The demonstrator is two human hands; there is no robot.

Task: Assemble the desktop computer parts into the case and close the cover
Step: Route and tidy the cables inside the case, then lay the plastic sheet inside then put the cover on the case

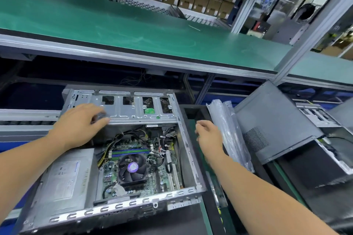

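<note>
An open desktop case [191, 160] lies on its side before me, with no cover on it. Inside show a green motherboard [164, 170], a black CPU fan [132, 168], bundled cables [131, 135] and a grey power supply [65, 179] at the left. A silver drive cage [131, 108] spans the far end. My left hand [80, 122] rests on the cage's left part, its fingers curled and blurred; whether they hold anything cannot be told. My right hand [208, 135] hovers just outside the case's right wall, fingers loosely curled, holding nothing.
Plastic-wrapped parts [229, 135] lean in a black bin right of the case. A dark grey cover panel [271, 116] rests tilted on another open case [324, 158] at the right. A green-topped shelf [114, 21] runs above, with stacked cartons behind.
</note>
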